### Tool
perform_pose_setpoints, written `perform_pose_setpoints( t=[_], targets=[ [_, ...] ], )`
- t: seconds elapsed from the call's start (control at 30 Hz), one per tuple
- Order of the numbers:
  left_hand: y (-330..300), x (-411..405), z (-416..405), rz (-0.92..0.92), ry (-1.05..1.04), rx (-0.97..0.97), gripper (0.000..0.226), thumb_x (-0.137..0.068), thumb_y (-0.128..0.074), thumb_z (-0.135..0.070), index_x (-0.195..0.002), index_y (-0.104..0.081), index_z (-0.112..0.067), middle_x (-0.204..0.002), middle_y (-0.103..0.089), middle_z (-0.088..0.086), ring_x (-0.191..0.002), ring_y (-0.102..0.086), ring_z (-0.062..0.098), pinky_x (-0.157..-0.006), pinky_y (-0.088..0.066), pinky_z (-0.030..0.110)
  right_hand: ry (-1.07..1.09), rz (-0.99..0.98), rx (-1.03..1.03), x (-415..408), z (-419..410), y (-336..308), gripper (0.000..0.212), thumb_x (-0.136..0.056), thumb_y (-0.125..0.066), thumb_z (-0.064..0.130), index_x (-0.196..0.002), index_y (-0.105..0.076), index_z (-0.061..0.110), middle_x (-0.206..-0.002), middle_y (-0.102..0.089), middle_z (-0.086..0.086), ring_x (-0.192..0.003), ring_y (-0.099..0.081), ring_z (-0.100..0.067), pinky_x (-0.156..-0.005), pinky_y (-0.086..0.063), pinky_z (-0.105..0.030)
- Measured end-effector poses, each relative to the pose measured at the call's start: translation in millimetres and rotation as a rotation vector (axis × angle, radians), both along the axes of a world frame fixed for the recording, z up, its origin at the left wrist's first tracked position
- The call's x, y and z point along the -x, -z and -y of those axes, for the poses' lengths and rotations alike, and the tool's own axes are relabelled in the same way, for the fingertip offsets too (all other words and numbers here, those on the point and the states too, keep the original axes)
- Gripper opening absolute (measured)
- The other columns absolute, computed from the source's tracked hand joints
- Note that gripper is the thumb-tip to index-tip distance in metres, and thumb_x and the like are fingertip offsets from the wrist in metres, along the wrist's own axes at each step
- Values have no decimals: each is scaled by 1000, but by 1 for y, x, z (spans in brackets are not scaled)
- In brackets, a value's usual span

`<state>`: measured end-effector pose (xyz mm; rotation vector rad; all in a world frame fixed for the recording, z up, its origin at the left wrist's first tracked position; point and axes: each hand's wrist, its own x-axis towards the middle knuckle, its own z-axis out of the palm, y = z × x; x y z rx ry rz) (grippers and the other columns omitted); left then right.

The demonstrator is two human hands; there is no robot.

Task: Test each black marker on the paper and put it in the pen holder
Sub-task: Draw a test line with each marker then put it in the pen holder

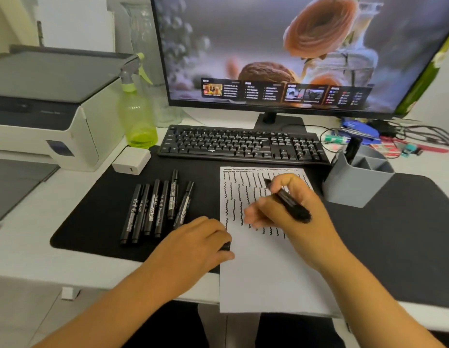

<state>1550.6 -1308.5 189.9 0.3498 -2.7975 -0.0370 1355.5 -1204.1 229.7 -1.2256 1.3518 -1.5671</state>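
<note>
Right hand (281,204) is gripping an uncapped black marker (289,202) mid-barrel over the scribbled paper (263,272), tip raised; it's looking light, stiff and smooth, so mid-barrel is the spot to hold. Left hand (200,242) is pinning the paper's left edge, fingers curling on something small and black, probably the cap. Six more markers (155,207) are lying on the black mat (406,234); the grey pen holder (356,179), right of the paper, is sitting unobstructed with the keyboard (243,144) close behind.

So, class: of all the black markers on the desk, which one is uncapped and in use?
The marker gripped in the right hand over the paper, its tip bare. The six markers lying on the mat are all capped.
</note>
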Motion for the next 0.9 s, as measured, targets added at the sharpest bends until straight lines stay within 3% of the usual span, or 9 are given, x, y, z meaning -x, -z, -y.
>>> perform_pose_setpoints(
  t=[0.03,0.1,0.17,0.2,0.27,0.33,0.4,0.53,0.9],
  targets=[
    [2,1,1,-22,1,-6,34,-90,-51,-44,-96,-73,-18,-96,-67,-6,-86,-61,8,-85,-43,22,36,-29,-26,-5,4,3,8,-98,-63,25,-94,-59,20,-81,-78,-16,-71,-77,-32,-62,-62,-33],
    [4,1,1,-29,-19,-39,40,-91,-44,-46,-99,-72,-19,-97,-65,-6,-87,-60,8,-87,-42,23,107,-123,-91,-17,9,9,30,-96,-54,49,-94,-63,21,-69,-74,-11,-55,-71,-24,-50,-56,-25],
    [6,0,1,-26,-44,-81,43,-91,-43,-50,-101,-72,-20,-98,-64,-7,-89,-59,7,-83,-47,20,210,-226,-127,-28,14,17,47,-92,-46,62,-95,-70,21,-67,-69,-8,-51,-65,-20,-46,-49,-22],
    [6,-1,0,-24,-57,-106,45,-91,-43,-53,-102,-72,-20,-99,-63,-7,-90,-58,8,-81,-49,20,263,-265,-118,-32,15,23,54,-92,-45,63,-95,-72,16,-68,-66,-10,-53,-62,-23,-46,-48,-26],
    [6,-2,0,-29,-83,-123,47,-91,-42,-56,-102,-71,-20,-103,-63,-8,-93,-57,8,-83,-48,20,341,-306,-101,-36,17,32,49,-94,-49,53,-98,-72,11,-67,-64,-10,-58,-60,-23,-54,-51,-36],
    [6,-3,1,-37,-101,-112,46,-92,-43,-55,-101,-71,-20,-107,-65,-7,-96,-57,10,-87,-44,22,371,-327,-116,-36,18,38,23,-95,-55,37,-101,-70,21,-70,-68,-1,-62,-64,-16,-58,-55,-29],
    [6,-3,1,-48,-114,-94,44,-92,-42,-50,-100,-72,-19,-108,-67,-7,-96,-58,11,-88,-42,24,376,-348,-122,-35,18,42,11,-95,-60,25,-90,-69,23,-73,-69,5,-64,-64,-10,-59,-50,-16],
    [8,-4,1,-77,-124,-98,43,-93,-42,-46,-95,-73,-16,-105,-70,-6,-92,-61,13,-88,-40,28,421,-354,-187,-34,19,46,18,-92,-63,21,-75,-68,25,-67,-68,15,-60,-63,-3,-55,-44,-8],
    [9,-6,4,-66,-118,-168,37,-90,-51,-48,-97,-72,-19,-110,-68,-8,-97,-58,11,-83,-51,28,456,-303,-224,-35,20,45,17,-88,-58,27,-74,-68,26,-63,-68,5,-56,-64,-14,-54,-52,-28]
  ],
)
